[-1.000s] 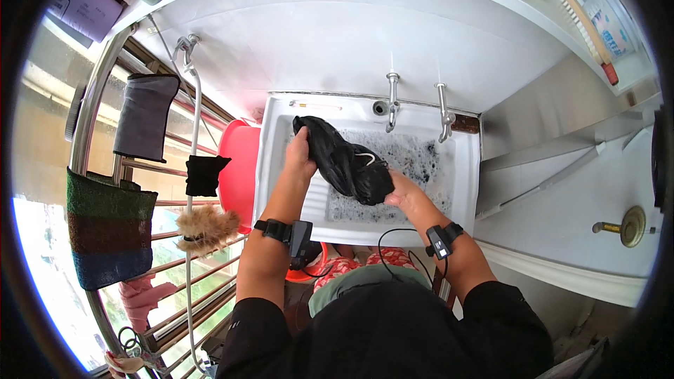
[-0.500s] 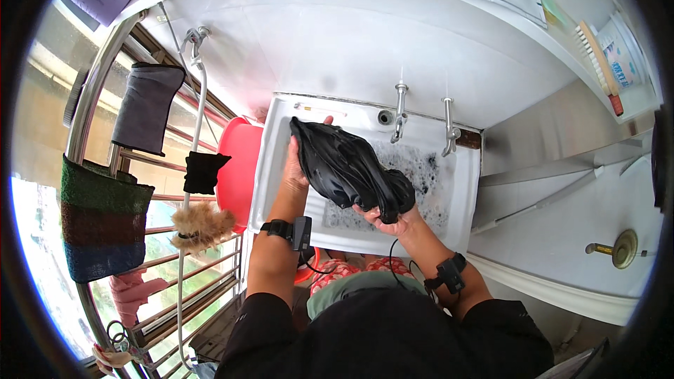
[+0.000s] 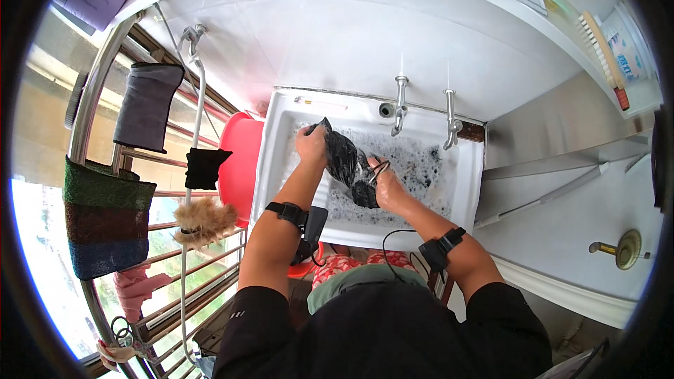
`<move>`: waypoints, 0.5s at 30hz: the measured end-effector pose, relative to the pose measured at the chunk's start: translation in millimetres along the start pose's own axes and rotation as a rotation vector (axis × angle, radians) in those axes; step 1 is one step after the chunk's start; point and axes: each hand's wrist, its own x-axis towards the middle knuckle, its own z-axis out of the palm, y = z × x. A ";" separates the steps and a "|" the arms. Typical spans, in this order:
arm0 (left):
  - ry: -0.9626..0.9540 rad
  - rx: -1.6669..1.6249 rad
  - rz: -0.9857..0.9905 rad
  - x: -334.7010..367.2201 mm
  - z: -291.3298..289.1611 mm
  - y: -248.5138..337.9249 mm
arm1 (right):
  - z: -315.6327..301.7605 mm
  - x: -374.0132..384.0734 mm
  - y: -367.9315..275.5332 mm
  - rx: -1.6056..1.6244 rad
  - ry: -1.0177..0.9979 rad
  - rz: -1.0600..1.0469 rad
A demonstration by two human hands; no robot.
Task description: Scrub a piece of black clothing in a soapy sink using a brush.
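Observation:
A wet, bunched black garment hangs low over the white sink, partly down at the foamy water. My left hand grips its upper left end, with the fingers closed round the fabric. At its lower right end my right hand is closed on the cloth. A thin looped cord, seemingly part of the garment, shows by the right fingers. Folds and foam hide what kind of garment it is.
Two metal taps stick out from the wall behind the sink. A red basin stands against its left side. Cloths, among them a grey one, hang on the railing at left. A shelf holds a wooden brush.
Both hands have brought the black garment down toward the suds. It is now more tightly bunched, and my right hand has shifted up and slightly left.

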 end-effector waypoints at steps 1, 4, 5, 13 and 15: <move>0.065 0.087 0.011 -6.9 2.4 0.8 | -12.0 5.1 -19.0 0.324 -0.030 0.192; -0.003 0.062 -0.199 -17.0 8.6 18.1 | -9.2 1.7 -0.4 0.898 0.020 0.357; -0.387 -0.075 -0.391 -5.9 -10.4 30.5 | -24.2 4.3 -11.8 1.253 -0.061 0.462; -0.989 0.002 -0.300 -51.5 -39.2 109.3 | -78.0 -10.4 -31.6 2.137 -0.256 0.792; -1.116 -0.021 -0.242 -44.8 -36.1 110.7 | -84.1 -8.9 -50.3 2.093 -0.329 0.867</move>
